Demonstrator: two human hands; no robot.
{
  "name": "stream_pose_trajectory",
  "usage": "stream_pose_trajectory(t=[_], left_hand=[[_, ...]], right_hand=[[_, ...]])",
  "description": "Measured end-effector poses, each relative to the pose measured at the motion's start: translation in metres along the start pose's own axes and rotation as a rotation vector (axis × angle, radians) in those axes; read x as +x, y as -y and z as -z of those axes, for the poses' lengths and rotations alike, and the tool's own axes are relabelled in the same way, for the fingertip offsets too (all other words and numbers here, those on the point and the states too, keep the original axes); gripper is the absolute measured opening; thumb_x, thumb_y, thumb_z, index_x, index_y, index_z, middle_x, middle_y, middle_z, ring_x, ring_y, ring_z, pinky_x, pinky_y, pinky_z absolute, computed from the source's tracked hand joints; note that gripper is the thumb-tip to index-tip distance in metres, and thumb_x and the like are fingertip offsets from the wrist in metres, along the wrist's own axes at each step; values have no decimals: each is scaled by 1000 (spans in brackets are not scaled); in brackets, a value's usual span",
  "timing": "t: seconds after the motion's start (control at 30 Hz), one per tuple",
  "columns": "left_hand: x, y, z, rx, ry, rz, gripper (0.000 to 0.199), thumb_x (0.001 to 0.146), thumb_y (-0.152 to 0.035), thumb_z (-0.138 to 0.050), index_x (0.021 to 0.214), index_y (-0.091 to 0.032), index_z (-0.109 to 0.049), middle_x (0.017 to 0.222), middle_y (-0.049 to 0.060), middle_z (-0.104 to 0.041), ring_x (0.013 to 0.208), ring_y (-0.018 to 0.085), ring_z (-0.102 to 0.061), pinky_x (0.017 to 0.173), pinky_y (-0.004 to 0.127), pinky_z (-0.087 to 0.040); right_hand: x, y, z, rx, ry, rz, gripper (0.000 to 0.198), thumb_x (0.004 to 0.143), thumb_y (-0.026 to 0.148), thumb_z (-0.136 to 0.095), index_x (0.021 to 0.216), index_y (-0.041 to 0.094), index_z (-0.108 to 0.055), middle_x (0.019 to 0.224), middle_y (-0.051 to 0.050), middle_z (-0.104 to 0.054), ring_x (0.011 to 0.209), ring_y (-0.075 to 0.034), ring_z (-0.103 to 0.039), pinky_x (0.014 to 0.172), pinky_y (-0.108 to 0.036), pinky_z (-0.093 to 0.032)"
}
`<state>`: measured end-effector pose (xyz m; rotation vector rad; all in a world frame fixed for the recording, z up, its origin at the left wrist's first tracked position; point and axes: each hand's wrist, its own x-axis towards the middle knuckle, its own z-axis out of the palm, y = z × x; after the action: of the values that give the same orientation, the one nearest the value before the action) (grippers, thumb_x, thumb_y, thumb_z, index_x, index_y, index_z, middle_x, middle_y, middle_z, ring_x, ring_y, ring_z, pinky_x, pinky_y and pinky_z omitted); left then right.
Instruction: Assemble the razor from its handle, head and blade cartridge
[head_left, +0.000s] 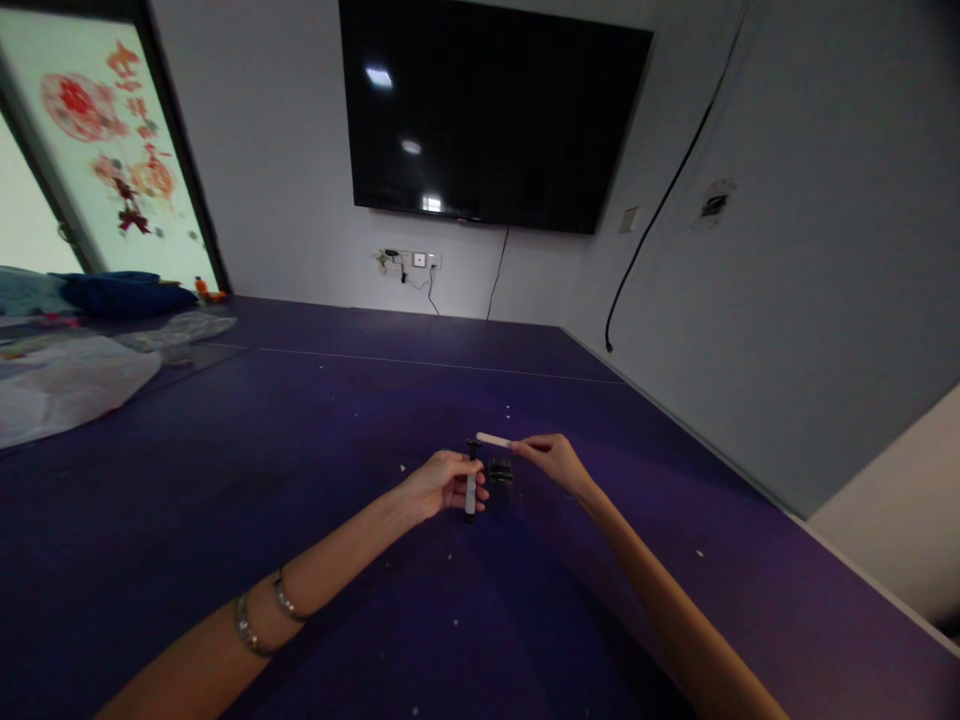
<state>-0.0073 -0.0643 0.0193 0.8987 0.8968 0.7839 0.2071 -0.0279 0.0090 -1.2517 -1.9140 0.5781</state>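
My left hand (pixel 445 482) is closed around the handle of a black-and-white razor (pixel 470 494), held upright with its dark T-shaped head at the top. A flat, pale wooden stick (pixel 493 440) is pinched between the fingertips of my right hand (pixel 553 462). The stick points left, and its far end is at the razor's head; whether they touch I cannot tell. Between my hands, a small clear-and-black case (pixel 501 471) lies on the purple surface (pixel 315 500). Its contents are too small to make out.
White scraps (pixel 700 553) are scattered over the surface. Plastic bags (pixel 82 385) and dark blue cloth (pixel 124 293) lie at the left. A television (pixel 495 110) hangs on the wall ahead, above sockets (pixel 419 260). A black cable (pixel 667 190) hangs at the right.
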Motion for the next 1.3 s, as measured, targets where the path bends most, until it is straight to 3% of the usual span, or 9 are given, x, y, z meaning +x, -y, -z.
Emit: stream_pose_trajectory(t=[0.2, 0.33, 0.5, 0.63, 0.8, 0.97, 1.17, 1.3], left_hand=[[-1, 1, -1, 28, 8, 4, 6, 76, -14, -57, 77, -10, -53, 64, 2, -59, 52, 15, -61, 54, 34, -52], [1, 3, 0, 21, 17, -4, 7, 76, -14, -58, 78, -10, -52, 64, 2, -59, 52, 16, -61, 55, 35, -52], [4, 5, 3, 30, 10, -5, 7, 77, -14, -57, 79, -10, -52, 64, 2, -59, 52, 16, -61, 55, 35, -53], [3, 5, 2, 39, 36, -13, 8, 76, -15, -58, 78, -11, -51, 64, 2, -59, 52, 16, -62, 55, 36, -53], [0, 4, -1, 77, 68, -20, 9, 76, -17, -58, 78, -10, -51, 66, 2, -59, 53, 16, -62, 54, 36, -53], [-2, 3, -2, 105, 62, -45, 8, 77, -17, -56, 78, -10, -51, 67, 3, -59, 53, 16, -62, 52, 35, -53], [-8, -4, -2, 158, 73, -144, 9, 78, -18, -55, 82, -12, -50, 68, 2, -57, 54, 16, -61, 51, 35, -53], [-11, -10, -2, 228, 63, -272, 12, 78, -22, -56, 84, -14, -49, 68, 2, -58, 55, 16, -61, 51, 34, -52]], right_hand=[[0, 3, 0, -55, -46, -14, 43, 75, 51, -54, 82, 14, -74, 65, -4, -66, 59, -15, -54, 53, -24, -35], [0, 5, 1, -74, 24, 34, 43, 76, 52, -53, 79, 15, -74, 65, -3, -67, 58, -14, -55, 53, -22, -37], [0, 11, 0, -162, -63, 48, 37, 77, 50, -54, 80, 18, -74, 67, -4, -70, 60, -15, -58, 57, -23, -40], [-1, 17, -1, -174, -34, 78, 38, 77, 51, -52, 80, 20, -74, 71, -3, -71, 63, -16, -61, 58, -22, -40], [-2, 19, 1, -218, -94, 37, 39, 77, 52, -52, 80, 20, -74, 70, -3, -71, 63, -16, -61, 57, -23, -39], [-3, 19, 4, -147, -12, 53, 39, 77, 51, -52, 81, 19, -74, 72, -4, -71, 65, -16, -60, 58, -23, -41], [3, 6, 11, -183, -121, -45, 40, 76, 51, -53, 82, 19, -74, 67, -3, -69, 62, -16, -59, 56, -23, -41], [8, -5, 17, -96, -122, -86, 42, 77, 47, -51, 97, 15, -70, 62, -2, -64, 54, -12, -54, 50, -21, -40]])
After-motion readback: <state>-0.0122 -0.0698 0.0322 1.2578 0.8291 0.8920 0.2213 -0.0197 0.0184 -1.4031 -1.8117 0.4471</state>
